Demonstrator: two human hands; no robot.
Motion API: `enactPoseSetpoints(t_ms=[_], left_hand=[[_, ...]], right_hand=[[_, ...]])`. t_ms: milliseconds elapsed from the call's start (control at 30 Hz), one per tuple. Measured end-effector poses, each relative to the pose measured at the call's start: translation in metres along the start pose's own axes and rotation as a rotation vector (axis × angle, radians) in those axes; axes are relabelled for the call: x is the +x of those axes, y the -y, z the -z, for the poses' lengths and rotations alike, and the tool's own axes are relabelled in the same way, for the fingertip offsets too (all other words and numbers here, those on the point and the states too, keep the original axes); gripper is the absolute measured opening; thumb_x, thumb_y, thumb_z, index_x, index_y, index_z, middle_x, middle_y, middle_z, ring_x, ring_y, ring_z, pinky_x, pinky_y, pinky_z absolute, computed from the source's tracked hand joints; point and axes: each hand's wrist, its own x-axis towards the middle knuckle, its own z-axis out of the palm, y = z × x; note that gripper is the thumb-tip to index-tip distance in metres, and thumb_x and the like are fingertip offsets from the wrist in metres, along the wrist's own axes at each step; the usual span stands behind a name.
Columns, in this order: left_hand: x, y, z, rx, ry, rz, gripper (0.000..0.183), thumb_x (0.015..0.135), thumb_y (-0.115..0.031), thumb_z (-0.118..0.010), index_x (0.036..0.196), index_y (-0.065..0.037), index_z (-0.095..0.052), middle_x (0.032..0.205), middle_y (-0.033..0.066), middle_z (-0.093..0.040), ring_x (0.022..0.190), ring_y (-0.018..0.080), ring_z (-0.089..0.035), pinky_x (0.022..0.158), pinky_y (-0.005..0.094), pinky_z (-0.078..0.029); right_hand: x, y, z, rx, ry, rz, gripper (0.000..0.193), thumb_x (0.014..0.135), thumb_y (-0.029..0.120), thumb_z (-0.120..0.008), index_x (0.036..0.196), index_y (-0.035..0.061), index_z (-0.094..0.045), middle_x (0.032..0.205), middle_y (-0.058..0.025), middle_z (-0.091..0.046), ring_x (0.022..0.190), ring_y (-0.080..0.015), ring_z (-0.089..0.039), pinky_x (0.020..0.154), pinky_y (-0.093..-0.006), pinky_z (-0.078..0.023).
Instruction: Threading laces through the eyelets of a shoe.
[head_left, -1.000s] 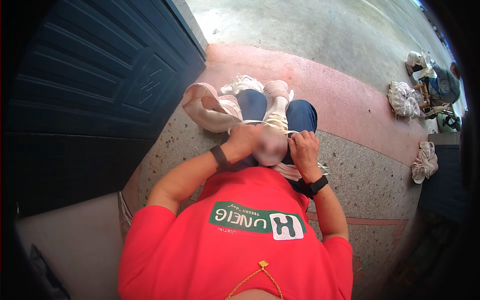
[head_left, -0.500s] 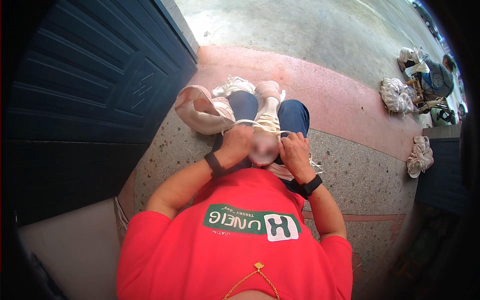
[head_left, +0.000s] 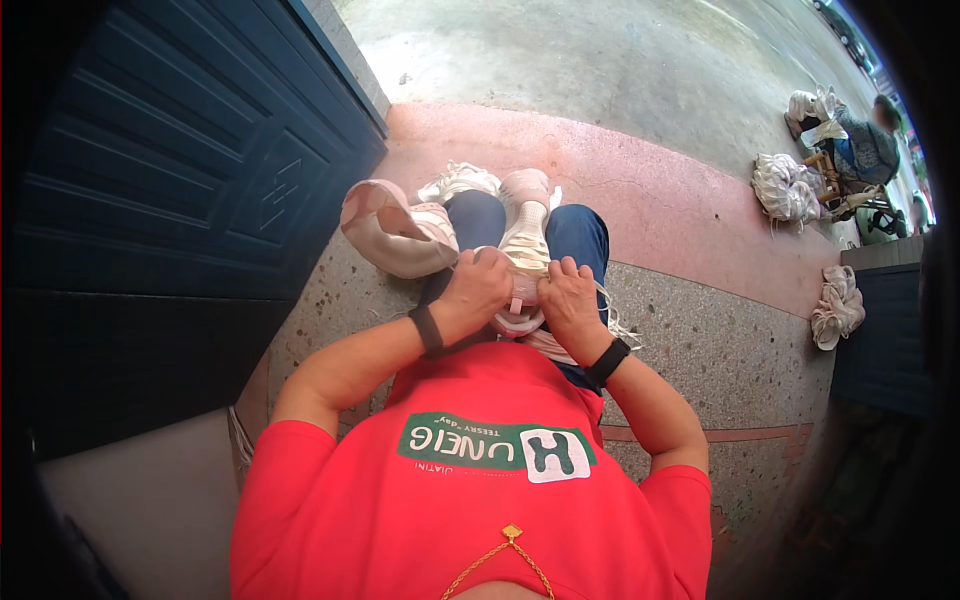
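A pale pink and white lace-up shoe (head_left: pixel 524 241) lies lengthwise between my knees, toe pointing away and its opening towards me. Cream laces cross its front. My left hand (head_left: pixel 478 293) is closed on the left edge of the opening, fingertips beside the tongue. On the opposite edge my right hand (head_left: pixel 570 303) pinches with bent fingers. A loose white lace (head_left: pixel 606 298) hangs by the right hand. Whether either fingertip also holds a lace end is hidden. Another pink and white shoe (head_left: pixel 400 232) rests tilted against my left knee, its opening showing.
White shoes (head_left: pixel 460 180) lie beyond my left knee. A dark blue panelled door (head_left: pixel 200 170) stands at left. More bundled shoes (head_left: pixel 787 188) sit at far right near a seated person (head_left: pixel 868 145); another bundle (head_left: pixel 838 308) is by a dark panel. The floor (head_left: pixel 710 310) is speckled stone.
Both hands have come closer together on the shoe's opening. The lace that was stretched across between them no longer shows taut. The tongue and heel opening now show between the hands.
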Motion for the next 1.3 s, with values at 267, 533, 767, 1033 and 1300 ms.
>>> enactPoseSetpoints(t_ms=[267,533,767,1033,1300], left_hand=[[0.057,0.024,0.051,-1.105,-0.193,0.462,0.014,0.092,-0.012,-0.068,0.095,0.001,-0.069,0.089,0.0173,-0.068,0.083,0.0304,-0.066,0.074,0.0391,-0.051],[0.024,0.101,0.115,-0.408,-0.737,0.248,0.009,0.091,-0.001,-0.067,0.1,-0.002,-0.07,0.099,0.0135,-0.069,0.09,0.0304,-0.067,0.079,0.0371,-0.054],[-0.129,0.203,0.049,-1.215,-0.499,1.323,0.038,0.106,-0.042,-0.056,0.129,-0.013,-0.064,0.108,0.0014,-0.066,0.097,0.0147,-0.062,0.082,0.0294,-0.051],[-0.14,0.162,0.064,-1.848,-0.281,1.091,0.059,0.108,-0.054,-0.043,0.141,-0.006,-0.053,0.124,0.0063,-0.063,0.113,0.0176,-0.058,0.095,0.0393,-0.051],[-0.1,0.148,0.075,-2.103,-0.164,0.808,0.051,0.111,-0.043,-0.042,0.142,-0.003,-0.05,0.12,0.012,-0.066,0.111,0.02,-0.063,0.096,0.0413,-0.054]], right_hand=[[0.042,-0.014,0.045,0.882,-0.496,-0.252,0.009,0.092,0.009,-0.067,0.095,0.0007,-0.07,0.083,-0.0151,-0.058,0.08,-0.0346,-0.058,0.071,-0.0425,-0.047],[0.032,-0.068,-0.005,0.889,-0.551,-0.548,0.026,0.099,0.013,-0.063,0.121,-0.0017,-0.066,0.097,-0.0136,-0.067,0.09,-0.0228,-0.064,0.081,-0.0357,-0.052],[0.009,-0.038,-0.019,0.995,-0.351,-0.448,0.019,0.097,0.009,-0.064,0.113,-0.0004,-0.07,0.098,-0.014,-0.07,0.088,-0.0235,-0.067,0.079,-0.0346,-0.053],[0.067,0.103,0.028,1.06,0.126,0.043,0.033,0.092,0.022,-0.073,0.116,-0.0002,-0.068,0.107,-0.0163,-0.068,0.092,-0.0288,-0.066,0.079,-0.0391,-0.054],[0.141,0.133,0.027,1.713,0.257,-0.674,0.06,0.099,0.056,-0.058,0.108,-0.0018,-0.071,0.092,-0.012,-0.074,0.082,-0.0186,-0.067,0.076,-0.0316,-0.051]])
